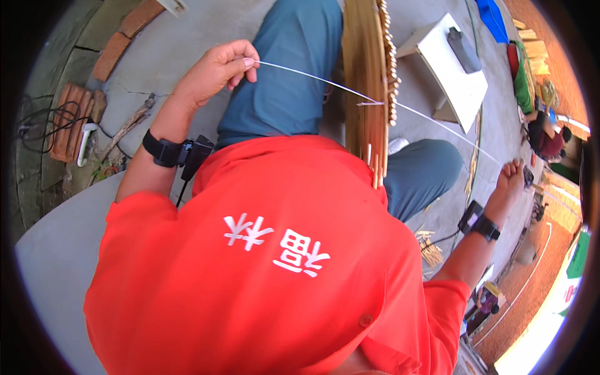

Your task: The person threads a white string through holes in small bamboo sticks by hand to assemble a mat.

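Grey concrete ground (181, 34) spreads beneath everything, with an orange brick wall (522, 275) rising along the right rim of the view. The person's red shirt (206, 262) fills the lower middle, white characters across it, and the blue-grey trousers (281, 69) show beyond its hem, knees parted. Between the legs stands a long bundle of thin brown strips (362, 62), its near end against the shirt and its far end running out at the top edge; small pale rounded ends line its right side. To the right of the bundle is a white stand (465, 90) with a sloping top, a dark grey object (463, 51) lying on it. At far left, a stack of reddish bricks (70, 122) sits beside a tangle of black cable (42, 130), and a rough stick (130, 126) lies on the ground nearby. Two other people, one in a dark red top (552, 140), appear small at the far right.

The left hand (226, 69) is raised over the trousers, thumb and forefinger pinched on one end of a white string (300, 74), the remaining fingers curled. The right hand (511, 177) is well out to the right, fingers folded together on the other end. Between them, the string crosses the bundle almost straight; a short loose end (370, 104) lies at the crossing.
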`<state>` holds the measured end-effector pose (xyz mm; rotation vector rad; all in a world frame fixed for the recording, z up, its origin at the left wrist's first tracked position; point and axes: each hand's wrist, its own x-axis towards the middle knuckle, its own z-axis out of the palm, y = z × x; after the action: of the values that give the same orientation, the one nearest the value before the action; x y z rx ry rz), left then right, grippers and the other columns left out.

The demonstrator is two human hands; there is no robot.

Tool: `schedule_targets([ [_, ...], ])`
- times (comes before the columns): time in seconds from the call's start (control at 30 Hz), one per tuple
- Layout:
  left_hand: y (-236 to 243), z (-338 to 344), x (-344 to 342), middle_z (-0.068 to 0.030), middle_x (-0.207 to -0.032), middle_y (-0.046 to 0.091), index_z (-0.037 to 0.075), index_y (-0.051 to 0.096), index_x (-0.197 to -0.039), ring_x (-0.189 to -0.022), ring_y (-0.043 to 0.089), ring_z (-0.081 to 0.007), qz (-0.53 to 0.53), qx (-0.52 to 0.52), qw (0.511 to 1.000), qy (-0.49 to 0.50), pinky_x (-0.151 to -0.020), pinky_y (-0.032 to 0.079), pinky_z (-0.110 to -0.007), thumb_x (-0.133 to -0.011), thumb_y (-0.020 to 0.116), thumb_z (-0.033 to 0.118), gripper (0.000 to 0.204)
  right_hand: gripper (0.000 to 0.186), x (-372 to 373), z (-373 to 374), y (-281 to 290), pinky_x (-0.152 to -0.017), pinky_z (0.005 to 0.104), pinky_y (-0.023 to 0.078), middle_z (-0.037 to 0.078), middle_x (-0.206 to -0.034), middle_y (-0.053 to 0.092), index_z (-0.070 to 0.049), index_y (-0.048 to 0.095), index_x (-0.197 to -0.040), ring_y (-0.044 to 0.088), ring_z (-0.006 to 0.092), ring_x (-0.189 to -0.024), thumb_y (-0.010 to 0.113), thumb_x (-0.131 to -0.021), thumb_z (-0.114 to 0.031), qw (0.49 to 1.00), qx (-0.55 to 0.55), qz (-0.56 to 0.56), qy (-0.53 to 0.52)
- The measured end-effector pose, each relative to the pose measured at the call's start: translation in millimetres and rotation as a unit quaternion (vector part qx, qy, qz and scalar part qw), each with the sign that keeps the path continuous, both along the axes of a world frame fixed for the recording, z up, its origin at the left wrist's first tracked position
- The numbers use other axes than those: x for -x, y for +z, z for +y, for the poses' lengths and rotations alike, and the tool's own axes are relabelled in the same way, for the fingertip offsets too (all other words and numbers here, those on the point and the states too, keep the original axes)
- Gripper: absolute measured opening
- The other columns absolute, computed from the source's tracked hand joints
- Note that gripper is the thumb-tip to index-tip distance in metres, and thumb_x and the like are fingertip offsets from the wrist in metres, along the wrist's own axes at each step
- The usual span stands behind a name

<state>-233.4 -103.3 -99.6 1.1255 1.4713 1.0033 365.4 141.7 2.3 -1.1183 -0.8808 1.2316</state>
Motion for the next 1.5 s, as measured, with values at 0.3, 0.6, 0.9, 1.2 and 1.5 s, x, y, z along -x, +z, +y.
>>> schedule_targets([
  [0.3, 3.1, -0.6, 31.5, -0.0011, -0.080, 0.062, 0.009, 0.058, -0.094, -0.065, 0.050, -0.0049, 0.050, 0.036, 0.996, 0.071, -0.058, 0.042, -0.020, -0.090, 0.050, 0.014, 0.010, 0.018, -18.0, -16.9, -18.4, -0.047, 0.0220, 0.032, 0.006, -0.075, 0.047, -0.003, 0.043, -0.084, 0.038, 0.0112, -0.058, 0.045, -0.096, -0.016, 0.999, 0.028, 0.046, 0.007],
  [0.6, 38.6, 81.8, -81.0, -0.0040, -0.110, 0.059, 0.013, 0.061, -0.103, -0.115, 0.049, -0.0235, 0.290, -0.489, 0.810, -0.143, -0.094, 0.037, -0.037, -0.070, 0.058, -0.006, 0.039, 0.019, 6.4, -6.3, -7.2, -0.048, 0.0224, 0.032, 0.007, -0.077, 0.048, -0.003, 0.043, -0.084, 0.038, 0.0112, -0.059, 0.046, -0.096, -0.016, 0.998, 0.006, 0.048, 0.033],
  [0.9, 27.8, 138.0, -133.7, 0.0057, -0.077, 0.057, 0.016, 0.058, -0.074, -0.084, 0.053, -0.0149, 0.331, -0.507, 0.735, -0.305, -0.085, 0.031, -0.035, -0.071, 0.059, -0.003, 0.019, 0.017, -63.9, 45.0, 95.4, -0.041, 0.0209, 0.023, 0.002, -0.065, 0.042, -0.005, 0.043, -0.085, 0.027, 0.0075, -0.048, 0.043, -0.098, -0.017, 0.991, -0.050, -0.102, -0.072],
  [1.2, 51.8, 177.3, -159.2, 0.0048, -0.080, 0.065, 0.023, 0.068, -0.093, -0.091, 0.055, -0.0126, 0.374, -0.428, 0.714, -0.409, -0.088, 0.029, -0.040, -0.073, 0.066, 0.005, 0.027, 0.025, -49.2, 10.4, 108.1, -0.047, 0.0218, 0.027, 0.001, -0.066, 0.042, -0.002, 0.050, -0.079, 0.030, 0.0095, -0.055, 0.046, -0.097, -0.019, 0.975, -0.065, -0.182, -0.112],
  [1.5, 40.8, 169.1, -137.1, 0.0085, -0.075, 0.056, 0.022, 0.061, -0.072, -0.085, 0.049, -0.0169, 0.263, -0.490, 0.718, -0.418, -0.080, 0.027, -0.042, -0.074, 0.057, 0.017, 0.008, 0.024, -83.4, 13.8, 122.1, -0.045, 0.0214, 0.025, 0.001, -0.064, 0.037, -0.003, 0.046, -0.077, 0.026, 0.0101, -0.051, 0.045, -0.097, -0.015, 0.975, -0.013, -0.173, -0.140],
])
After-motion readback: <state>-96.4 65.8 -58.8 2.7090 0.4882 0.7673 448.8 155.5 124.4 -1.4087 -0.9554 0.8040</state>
